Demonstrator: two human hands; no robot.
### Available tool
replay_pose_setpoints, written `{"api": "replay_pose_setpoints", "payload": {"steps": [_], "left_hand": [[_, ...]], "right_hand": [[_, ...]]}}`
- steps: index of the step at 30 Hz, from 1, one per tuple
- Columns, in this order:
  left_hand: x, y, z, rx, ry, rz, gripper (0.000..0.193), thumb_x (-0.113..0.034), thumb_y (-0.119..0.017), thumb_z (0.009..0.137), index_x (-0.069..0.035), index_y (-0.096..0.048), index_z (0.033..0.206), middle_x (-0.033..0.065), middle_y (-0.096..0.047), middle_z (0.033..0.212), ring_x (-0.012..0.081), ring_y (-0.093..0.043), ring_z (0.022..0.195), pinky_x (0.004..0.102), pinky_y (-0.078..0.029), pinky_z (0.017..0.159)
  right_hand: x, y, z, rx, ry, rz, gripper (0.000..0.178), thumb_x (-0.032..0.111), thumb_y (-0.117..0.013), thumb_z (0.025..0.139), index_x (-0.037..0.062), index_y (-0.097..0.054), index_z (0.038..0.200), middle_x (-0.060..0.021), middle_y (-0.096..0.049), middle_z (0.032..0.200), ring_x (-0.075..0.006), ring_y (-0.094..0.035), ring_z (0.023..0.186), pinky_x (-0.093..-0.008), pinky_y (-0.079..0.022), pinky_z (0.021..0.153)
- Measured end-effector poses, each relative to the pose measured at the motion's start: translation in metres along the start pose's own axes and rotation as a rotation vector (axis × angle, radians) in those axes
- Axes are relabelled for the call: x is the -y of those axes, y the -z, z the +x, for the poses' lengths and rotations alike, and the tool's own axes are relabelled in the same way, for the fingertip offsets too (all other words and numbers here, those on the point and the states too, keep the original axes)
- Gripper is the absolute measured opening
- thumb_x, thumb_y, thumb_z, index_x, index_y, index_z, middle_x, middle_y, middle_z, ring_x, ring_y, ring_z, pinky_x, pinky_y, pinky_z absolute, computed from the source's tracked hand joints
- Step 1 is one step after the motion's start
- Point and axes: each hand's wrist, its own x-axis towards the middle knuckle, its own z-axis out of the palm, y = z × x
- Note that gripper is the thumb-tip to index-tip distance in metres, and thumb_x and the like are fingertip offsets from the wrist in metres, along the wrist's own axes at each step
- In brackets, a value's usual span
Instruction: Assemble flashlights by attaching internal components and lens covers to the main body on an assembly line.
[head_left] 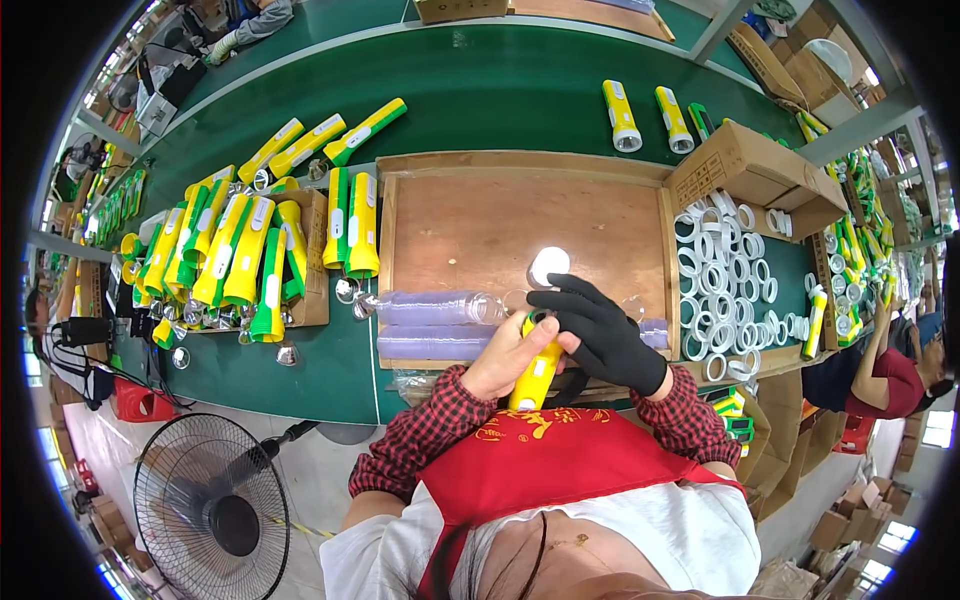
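- The yellow flashlight [537, 378] is held over the near edge of the wooden tray [480, 163]. The bare left hand [497, 362] has its fingers closed round the body, thumb along the upper part; if that grip slackened under a push, the body could twist or slip toward the tray's near rail.
- The black-gloved right hand [600, 335] curls over the flashlight's upper end, fingers bent and overlapping it. Whether they pinch anything beneath cannot be told; a part hidden there could seat crooked, because the glove may dull touch and block sight.
- Inside the tray, near its left front corner, lie two lilac-tinted rolls [430, 309], apparently stacked clear discs. One roll's end lies just beside the left hand; a knock from the knuckles could scatter or scratch discs.
- A round white piece [549, 266] sits in the tray just beyond the gloved fingers; a forward sweep could push it away.
- Left of the tray, shiny reflectors [346, 290] dangle from the waiting flashlights [364, 225]; dragging one by its body could strain the connection.
- Right of the tray, loose white rings [712, 270] crowd the worktop [450, 80]; a careless reach could topple some.
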Motion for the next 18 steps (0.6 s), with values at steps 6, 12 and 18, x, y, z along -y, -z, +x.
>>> {"api": "replay_pose_setpoints", "payload": {"steps": [6, 12, 18], "left_hand": [[0.0, -0.001, -0.006, -0.088, -0.045, -0.001, 0.033, -0.027, -0.062, 0.093, -0.007, -0.047, 0.114, 0.0108, -0.06, 0.085, 0.0175, -0.064, 0.065, 0.0299, -0.054, 0.059], [0.001, -0.002, -0.01, -0.111, -0.07, 0.08, 0.03, -0.029, -0.053, 0.097, -0.006, -0.046, 0.113, 0.0136, -0.061, 0.087, 0.0204, -0.065, 0.068, 0.0332, -0.056, 0.063], [-0.001, 0.001, -0.011, -0.109, -0.063, 0.037, 0.035, -0.031, -0.053, 0.097, -0.004, -0.045, 0.118, 0.0134, -0.061, 0.09, 0.0199, -0.065, 0.071, 0.0311, -0.055, 0.064]], "right_hand": [[-0.053, -0.023, 0.001, -0.221, -0.405, -0.209, 0.041, 0.027, -0.068, 0.084, 0.0024, -0.056, 0.115, -0.0164, -0.058, 0.117, -0.0353, -0.055, 0.11, -0.0414, -0.047, 0.089], [-0.084, -0.042, -0.001, -0.171, -0.37, -0.343, 0.049, 0.028, -0.072, 0.077, 0.0024, -0.055, 0.116, -0.0156, -0.058, 0.114, -0.0344, -0.054, 0.108, -0.0427, -0.048, 0.086], [-0.036, -0.005, -0.004, -0.134, -0.321, 0.127, 0.042, 0.018, -0.071, 0.081, 0.0018, -0.058, 0.117, -0.0156, -0.06, 0.109, -0.0329, -0.06, 0.099, -0.0361, -0.049, 0.083]]}}
